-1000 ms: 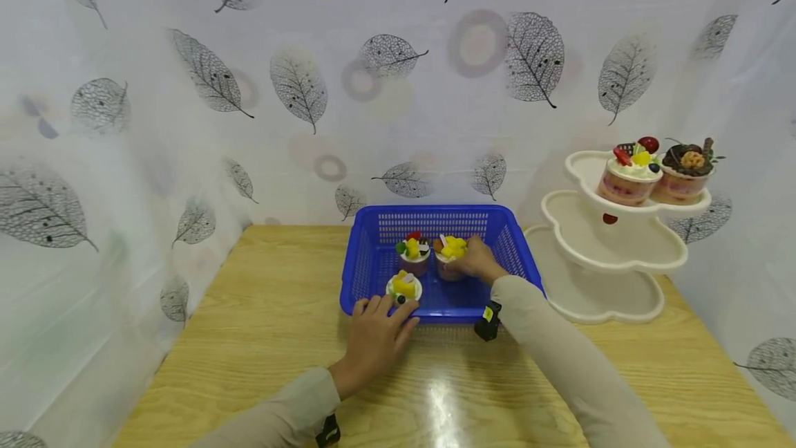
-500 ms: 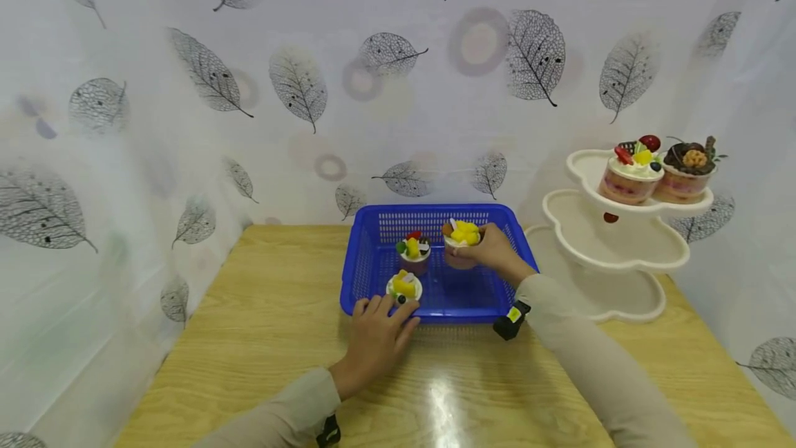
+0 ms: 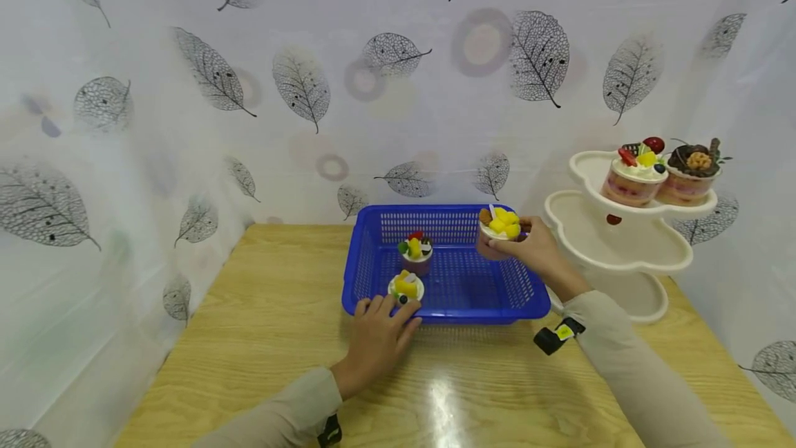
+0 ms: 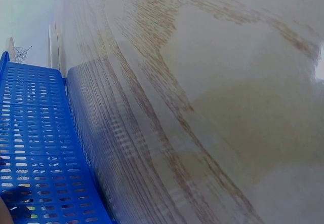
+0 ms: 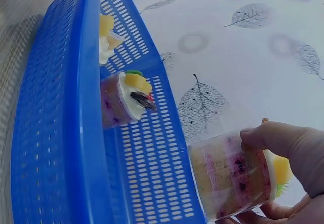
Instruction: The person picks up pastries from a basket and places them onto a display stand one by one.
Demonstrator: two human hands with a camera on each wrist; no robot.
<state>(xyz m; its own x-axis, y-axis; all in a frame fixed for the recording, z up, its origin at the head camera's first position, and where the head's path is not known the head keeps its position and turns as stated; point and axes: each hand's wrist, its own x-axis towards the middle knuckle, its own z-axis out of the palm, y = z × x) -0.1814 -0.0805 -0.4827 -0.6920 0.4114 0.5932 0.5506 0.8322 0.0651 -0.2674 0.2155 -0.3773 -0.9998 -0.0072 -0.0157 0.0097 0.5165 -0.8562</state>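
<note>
My right hand [image 3: 539, 249] grips a clear dessert cup [image 5: 230, 176] between thumb and fingers. In the head view, its yellow fruit topping [image 3: 502, 223] faces up, and the cup is raised at the right side of the blue plastic basket [image 3: 448, 314]. My left hand [image 3: 376, 341] holds the basket's front rim, fingers hooked over it. Just behind those fingers is a dessert cup with white cream and yellow fruit [image 3: 406, 285]. A third dessert cup [image 3: 417, 261], topped with red, yellow and green pieces, stands farther back inside the basket.
Right of the basket, a white three-tier stand [image 3: 622, 230] with cloud-shaped trays rises from the wooden table [image 3: 280, 275]. Its top tray carries a cream-topped dessert cup [image 3: 634, 182] and a chocolate-topped one [image 3: 689, 182]. A leaf-print curtain [image 3: 398, 123] hangs behind.
My right hand has lifted the yellow-topped dessert cup from the basket floor and carried it up and to the right. The left hand has stayed on the rim.
</note>
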